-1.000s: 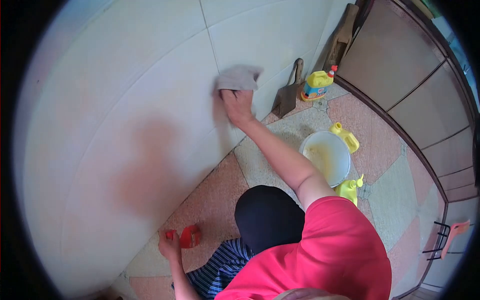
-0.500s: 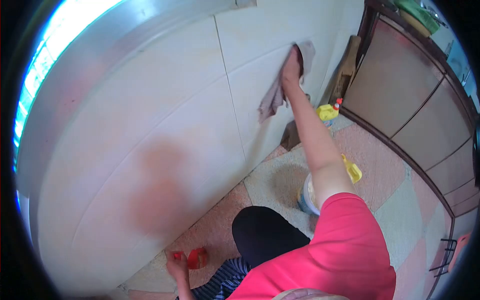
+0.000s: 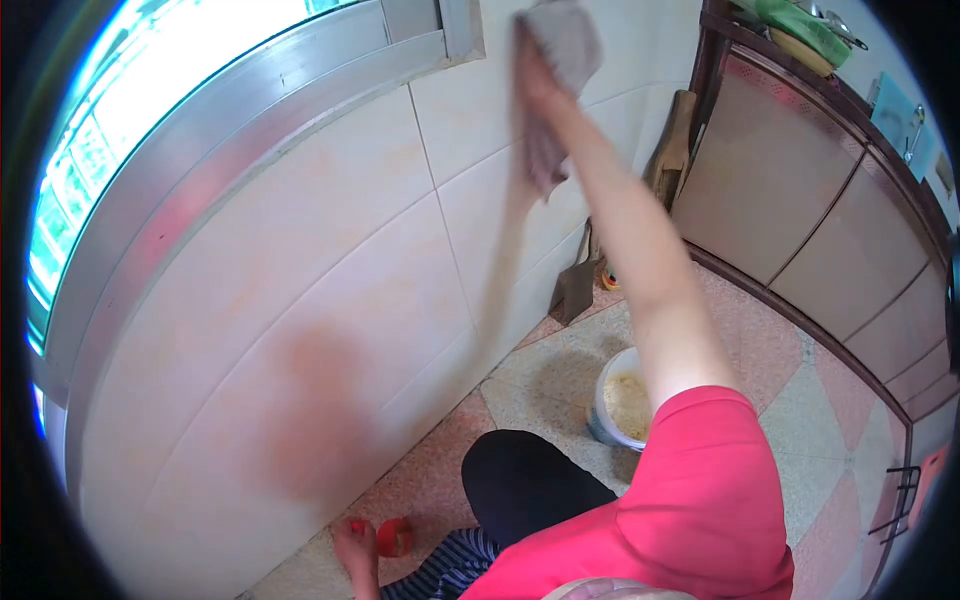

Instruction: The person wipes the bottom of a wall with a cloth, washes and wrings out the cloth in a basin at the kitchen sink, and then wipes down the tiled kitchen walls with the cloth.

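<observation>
My right hand (image 3: 543, 85) is stretched far out and pressed to the tiled wall (image 3: 350, 270). In it is a greyish-mauve cloth (image 3: 572, 45), with one end hanging down below the wrist. Low at the left, close to the foot of the wall, my left hand (image 3: 355, 550) is closed around part of a red object. A round red piece (image 3: 395, 537) shows just beside the fingers; its exact kind is too small to make out.
A white bucket (image 3: 625, 405) with cloudy yellowish contents stands on the tiled floor (image 3: 540, 375) under my right arm. A dark flat-bladed tool (image 3: 574, 290) leans at the wall's foot. Brown cabinets (image 3: 770, 170) line the right side. A metal-framed window (image 3: 240, 100) is upper left.
My right hand has moved up and to the left along the wall with the cloth. The view has shifted, showing more of the window and the bucket. My left hand stays low by the wall.
</observation>
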`<act>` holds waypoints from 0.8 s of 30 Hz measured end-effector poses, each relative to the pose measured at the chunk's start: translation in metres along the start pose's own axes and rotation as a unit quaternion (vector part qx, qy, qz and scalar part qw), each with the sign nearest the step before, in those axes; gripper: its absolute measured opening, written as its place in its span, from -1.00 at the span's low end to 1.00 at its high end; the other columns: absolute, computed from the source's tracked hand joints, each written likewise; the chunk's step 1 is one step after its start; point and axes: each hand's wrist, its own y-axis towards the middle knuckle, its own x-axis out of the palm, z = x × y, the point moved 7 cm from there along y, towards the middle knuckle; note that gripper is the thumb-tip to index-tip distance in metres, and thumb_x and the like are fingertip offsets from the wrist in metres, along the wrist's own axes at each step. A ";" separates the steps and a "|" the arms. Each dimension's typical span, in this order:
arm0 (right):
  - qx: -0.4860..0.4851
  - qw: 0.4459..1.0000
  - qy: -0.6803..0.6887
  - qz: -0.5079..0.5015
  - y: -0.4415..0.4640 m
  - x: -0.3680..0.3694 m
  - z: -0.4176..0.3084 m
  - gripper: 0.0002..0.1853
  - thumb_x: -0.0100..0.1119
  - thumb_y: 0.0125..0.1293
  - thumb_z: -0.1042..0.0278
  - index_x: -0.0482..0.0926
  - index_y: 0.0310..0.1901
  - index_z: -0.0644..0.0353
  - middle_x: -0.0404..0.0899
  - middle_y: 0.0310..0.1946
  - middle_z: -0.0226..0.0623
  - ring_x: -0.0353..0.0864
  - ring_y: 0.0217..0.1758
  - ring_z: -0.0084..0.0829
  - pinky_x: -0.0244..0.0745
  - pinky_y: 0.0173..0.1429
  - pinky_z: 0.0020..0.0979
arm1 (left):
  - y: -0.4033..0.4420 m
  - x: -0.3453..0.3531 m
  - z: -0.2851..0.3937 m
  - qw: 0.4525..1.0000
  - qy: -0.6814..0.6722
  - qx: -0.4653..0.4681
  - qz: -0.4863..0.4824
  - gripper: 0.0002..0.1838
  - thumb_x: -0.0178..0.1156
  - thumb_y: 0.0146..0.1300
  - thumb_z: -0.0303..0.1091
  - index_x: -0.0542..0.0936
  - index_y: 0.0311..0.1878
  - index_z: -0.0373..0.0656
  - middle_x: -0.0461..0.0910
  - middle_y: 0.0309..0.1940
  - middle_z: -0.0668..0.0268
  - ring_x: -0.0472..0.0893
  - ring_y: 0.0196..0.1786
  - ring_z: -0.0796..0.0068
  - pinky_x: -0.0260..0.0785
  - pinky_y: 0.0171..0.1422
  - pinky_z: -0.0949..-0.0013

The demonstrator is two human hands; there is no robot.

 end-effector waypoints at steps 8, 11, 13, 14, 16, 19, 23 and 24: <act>-0.015 0.971 0.150 0.185 0.048 0.001 0.077 -0.59 -0.14 0.36 0.15 0.52 0.02 0.27 0.42 0.16 0.04 0.34 0.24 0.03 0.16 0.35 -0.20 | 0.012 0.009 -0.021 0.999 0.000 -0.036 -0.009 -0.80 0.28 -0.04 -0.31 0.61 -0.30 -0.10 0.62 -0.42 0.12 0.62 -0.29 0.04 0.44 -0.18 0.12; -0.159 0.956 -0.145 0.201 0.069 0.051 0.095 -0.65 -0.15 0.35 0.24 0.53 0.02 0.20 0.46 0.12 -0.02 0.38 0.19 0.04 0.24 0.30 -0.15 | 0.008 0.000 -0.017 1.000 0.002 -0.021 -0.008 -0.80 0.29 -0.03 -0.29 0.61 -0.30 -0.09 0.63 -0.40 0.12 0.62 -0.29 0.03 0.44 -0.19 0.10; -0.095 0.983 0.019 0.154 0.075 0.019 0.094 -0.65 -0.15 0.35 0.25 0.53 0.03 0.20 0.47 0.12 -0.02 0.38 0.19 0.04 0.24 0.29 -0.16 | 0.010 0.003 -0.017 0.999 0.029 -0.016 -0.008 -0.80 0.29 -0.03 -0.29 0.61 -0.30 -0.08 0.63 -0.39 0.11 0.62 -0.29 0.02 0.44 -0.18 0.09; -0.070 0.984 0.067 0.148 0.080 0.012 0.095 -0.65 -0.15 0.35 0.25 0.53 0.03 0.20 0.47 0.12 -0.01 0.39 0.19 0.04 0.24 0.29 -0.16 | 0.010 0.002 -0.018 0.999 0.036 -0.030 -0.014 -0.80 0.29 -0.03 -0.29 0.61 -0.30 -0.08 0.63 -0.38 0.10 0.62 -0.28 0.01 0.44 -0.18 0.08; -0.055 0.977 0.116 0.169 0.078 0.002 0.092 -0.65 -0.14 0.35 0.25 0.52 0.04 0.19 0.47 0.11 -0.01 0.39 0.19 0.04 0.25 0.29 -0.17 | 0.011 0.003 -0.018 0.997 0.040 -0.057 -0.024 -0.80 0.29 -0.02 -0.29 0.60 -0.29 -0.09 0.63 -0.38 0.09 0.62 -0.27 0.01 0.44 -0.17 0.07; -0.150 0.948 0.096 0.263 0.045 -0.004 0.078 -0.65 -0.14 0.35 0.26 0.52 0.05 0.19 0.47 0.11 -0.01 0.39 0.18 0.04 0.26 0.28 -0.18 | 0.010 0.004 -0.020 0.999 0.020 -0.020 0.024 -0.80 0.32 -0.03 -0.26 0.60 -0.33 -0.09 0.63 -0.44 0.14 0.63 -0.32 0.09 0.45 -0.23 0.13; -0.199 0.949 0.091 0.226 0.034 0.007 0.066 -0.57 -0.16 0.36 0.18 0.47 0.12 0.24 0.45 0.14 0.01 0.38 0.21 0.01 0.23 0.31 -0.22 | 0.004 -0.003 -0.013 1.000 -0.003 0.001 0.019 -0.81 0.31 -0.01 -0.27 0.60 -0.33 -0.10 0.63 -0.44 0.13 0.63 -0.32 0.08 0.45 -0.22 0.12; -0.202 0.954 0.088 0.205 0.039 0.007 0.069 -0.53 -0.17 0.36 0.13 0.45 0.15 0.27 0.44 0.16 0.03 0.37 0.23 -0.01 0.21 0.33 -0.24 | 0.004 -0.002 -0.014 1.000 -0.003 -0.007 0.009 -0.81 0.30 0.00 -0.28 0.60 -0.32 -0.10 0.63 -0.44 0.13 0.63 -0.32 0.08 0.45 -0.22 0.12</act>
